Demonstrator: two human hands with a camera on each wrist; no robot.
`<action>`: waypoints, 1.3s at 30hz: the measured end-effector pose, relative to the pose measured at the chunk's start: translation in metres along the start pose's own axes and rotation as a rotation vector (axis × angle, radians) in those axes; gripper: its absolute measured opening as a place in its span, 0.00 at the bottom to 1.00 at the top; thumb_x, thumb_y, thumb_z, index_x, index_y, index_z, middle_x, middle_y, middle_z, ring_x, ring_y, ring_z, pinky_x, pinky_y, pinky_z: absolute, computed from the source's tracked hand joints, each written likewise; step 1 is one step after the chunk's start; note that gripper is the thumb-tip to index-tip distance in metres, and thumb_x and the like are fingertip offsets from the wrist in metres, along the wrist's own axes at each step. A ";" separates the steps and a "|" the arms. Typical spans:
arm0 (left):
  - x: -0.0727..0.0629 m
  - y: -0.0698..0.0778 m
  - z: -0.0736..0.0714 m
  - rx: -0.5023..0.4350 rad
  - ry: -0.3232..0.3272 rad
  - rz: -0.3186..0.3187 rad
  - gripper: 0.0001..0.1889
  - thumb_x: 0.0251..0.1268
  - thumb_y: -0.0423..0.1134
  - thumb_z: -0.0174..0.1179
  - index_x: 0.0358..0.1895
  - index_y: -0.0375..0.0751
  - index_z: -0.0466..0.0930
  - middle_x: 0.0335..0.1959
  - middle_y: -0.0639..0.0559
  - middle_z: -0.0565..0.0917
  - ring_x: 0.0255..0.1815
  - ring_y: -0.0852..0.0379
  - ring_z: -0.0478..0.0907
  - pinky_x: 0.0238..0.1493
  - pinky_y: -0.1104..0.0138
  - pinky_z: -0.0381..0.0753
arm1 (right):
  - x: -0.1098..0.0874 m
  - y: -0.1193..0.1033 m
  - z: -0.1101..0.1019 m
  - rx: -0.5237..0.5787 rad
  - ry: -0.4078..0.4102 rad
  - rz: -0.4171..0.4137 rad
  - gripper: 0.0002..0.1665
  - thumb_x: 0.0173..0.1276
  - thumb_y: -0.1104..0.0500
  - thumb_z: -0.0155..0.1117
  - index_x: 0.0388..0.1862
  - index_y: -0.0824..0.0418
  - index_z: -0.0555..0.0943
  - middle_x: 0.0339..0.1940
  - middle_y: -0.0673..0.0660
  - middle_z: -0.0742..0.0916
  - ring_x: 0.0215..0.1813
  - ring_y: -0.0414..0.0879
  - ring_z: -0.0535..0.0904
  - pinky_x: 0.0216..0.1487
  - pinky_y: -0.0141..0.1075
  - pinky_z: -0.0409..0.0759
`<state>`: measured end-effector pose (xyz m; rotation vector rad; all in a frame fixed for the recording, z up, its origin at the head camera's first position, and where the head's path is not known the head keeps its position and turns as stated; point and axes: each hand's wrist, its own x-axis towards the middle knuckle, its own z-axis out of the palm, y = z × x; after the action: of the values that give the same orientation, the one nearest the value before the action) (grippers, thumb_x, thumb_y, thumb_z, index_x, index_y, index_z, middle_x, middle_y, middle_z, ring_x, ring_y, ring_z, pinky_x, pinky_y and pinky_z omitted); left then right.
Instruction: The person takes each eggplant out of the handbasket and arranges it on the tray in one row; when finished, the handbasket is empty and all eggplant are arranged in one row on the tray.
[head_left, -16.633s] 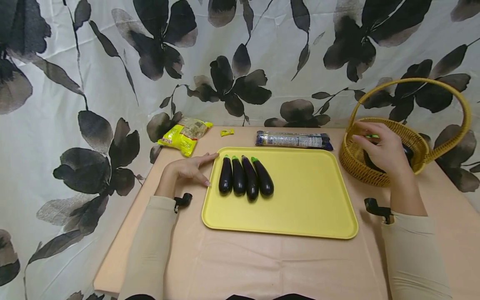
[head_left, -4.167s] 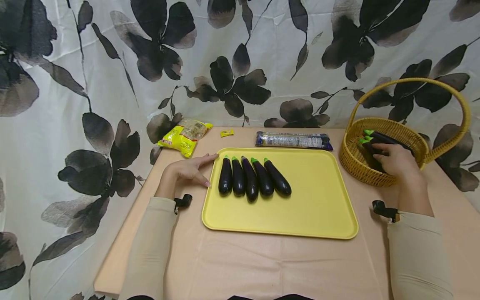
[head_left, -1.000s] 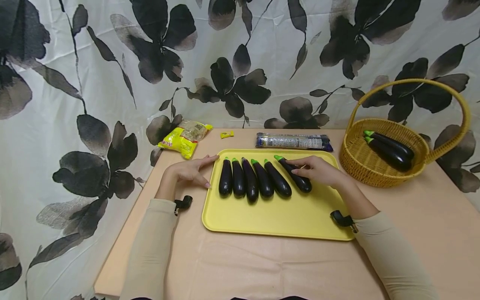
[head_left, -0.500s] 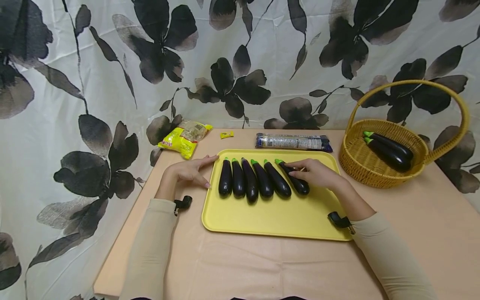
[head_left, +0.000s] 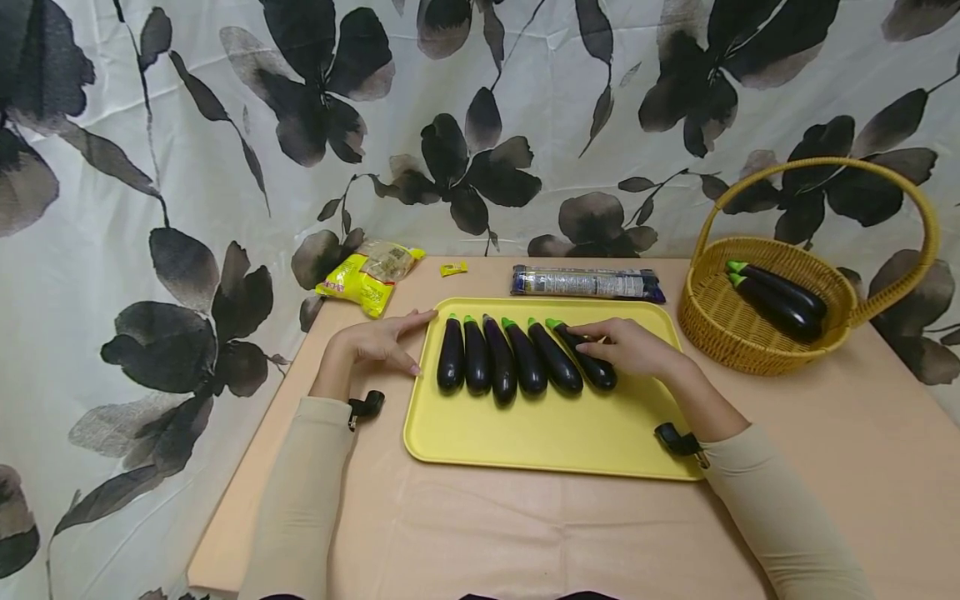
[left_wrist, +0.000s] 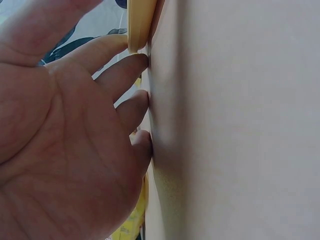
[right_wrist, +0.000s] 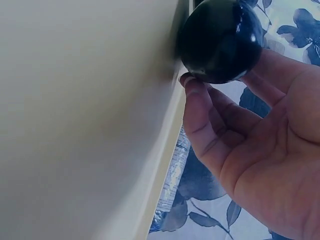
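Several glossy dark eggplants (head_left: 502, 367) with green stem ends lie in a row on a yellow tray (head_left: 540, 437), stems toward the back. My right hand (head_left: 633, 346) pinches the rightmost eggplant (head_left: 602, 378) from above, partly covering it. In the right wrist view, thumb and fingers sit on either side of the eggplant's rounded end (right_wrist: 220, 42), close to the tray surface. At the tray's left edge rests my left hand (head_left: 375, 344), fingers spread and touching the rim. The left wrist view shows its palm (left_wrist: 65, 150) holding nothing.
A wicker basket (head_left: 720, 346) with a tall handle stands at right, two eggplants (head_left: 780, 304) inside. Behind the tray lie a long dark-blue packet (head_left: 585, 282), a small yellow wrapper (head_left: 453, 269) and a yellow bag (head_left: 367, 279). A floral curtain (head_left: 585, 100) hangs behind the table.
Over the longer span, two more eggplants came from the basket to the row's right end. In the last second, my right hand shifted the rightmost one slightly left. My left hand stayed put.
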<state>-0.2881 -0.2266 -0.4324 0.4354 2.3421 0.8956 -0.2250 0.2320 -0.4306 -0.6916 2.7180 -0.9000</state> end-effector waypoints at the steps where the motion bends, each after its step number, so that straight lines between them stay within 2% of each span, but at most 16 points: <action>1: 0.000 0.000 0.000 -0.001 0.000 0.002 0.64 0.42 0.49 0.86 0.84 0.70 0.52 0.88 0.50 0.38 0.89 0.49 0.30 0.85 0.43 0.32 | 0.000 0.000 0.000 0.004 -0.002 -0.002 0.26 0.81 0.53 0.59 0.75 0.55 0.77 0.70 0.62 0.83 0.55 0.51 0.82 0.51 0.44 0.80; 11: 0.000 0.000 -0.001 -0.005 -0.001 0.012 0.65 0.41 0.49 0.86 0.84 0.68 0.52 0.88 0.52 0.39 0.89 0.50 0.30 0.85 0.43 0.32 | 0.001 -0.001 0.000 0.006 -0.002 -0.039 0.25 0.81 0.52 0.60 0.74 0.54 0.77 0.70 0.59 0.83 0.55 0.49 0.82 0.52 0.44 0.79; 18: -0.001 0.000 -0.001 -0.022 -0.006 0.010 0.65 0.41 0.48 0.86 0.84 0.68 0.52 0.88 0.51 0.38 0.89 0.50 0.30 0.85 0.44 0.32 | 0.000 -0.004 0.000 0.035 -0.009 -0.040 0.25 0.80 0.53 0.61 0.72 0.57 0.79 0.65 0.59 0.86 0.46 0.50 0.79 0.45 0.39 0.76; 23: 0.000 0.000 0.000 -0.010 -0.002 -0.005 0.65 0.41 0.49 0.86 0.84 0.70 0.52 0.88 0.50 0.37 0.88 0.49 0.30 0.85 0.43 0.31 | -0.002 -0.003 -0.001 0.017 -0.006 -0.024 0.28 0.80 0.50 0.61 0.74 0.57 0.77 0.61 0.60 0.88 0.47 0.49 0.81 0.45 0.41 0.79; 26: 0.000 0.000 0.000 -0.010 0.000 -0.006 0.65 0.41 0.49 0.86 0.84 0.70 0.52 0.88 0.50 0.37 0.88 0.49 0.30 0.85 0.43 0.31 | -0.005 -0.003 -0.006 -0.003 0.026 -0.016 0.29 0.80 0.49 0.61 0.75 0.57 0.76 0.62 0.62 0.87 0.51 0.51 0.83 0.49 0.44 0.81; 29: 0.000 -0.001 0.001 -0.012 -0.001 -0.005 0.65 0.41 0.48 0.86 0.84 0.70 0.52 0.88 0.50 0.37 0.89 0.49 0.30 0.85 0.43 0.31 | -0.009 -0.003 -0.014 -0.017 0.082 -0.021 0.28 0.81 0.50 0.60 0.74 0.58 0.77 0.64 0.64 0.86 0.54 0.53 0.83 0.48 0.45 0.81; 33: 0.001 -0.001 0.001 -0.021 -0.002 -0.003 0.65 0.41 0.48 0.86 0.84 0.70 0.52 0.88 0.51 0.37 0.88 0.49 0.29 0.85 0.43 0.31 | -0.016 -0.004 -0.026 -0.033 0.164 -0.058 0.27 0.81 0.50 0.60 0.74 0.57 0.77 0.65 0.63 0.85 0.50 0.52 0.83 0.42 0.43 0.79; 39: 0.001 -0.003 0.000 -0.011 0.003 0.002 0.65 0.42 0.48 0.86 0.84 0.69 0.52 0.88 0.51 0.38 0.89 0.49 0.30 0.85 0.43 0.32 | -0.028 -0.004 -0.046 0.007 0.267 -0.077 0.27 0.81 0.51 0.60 0.74 0.57 0.77 0.64 0.60 0.85 0.50 0.51 0.81 0.44 0.42 0.80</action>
<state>-0.2894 -0.2280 -0.4346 0.4325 2.3390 0.9111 -0.2140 0.2659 -0.3906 -0.7258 2.9344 -1.0917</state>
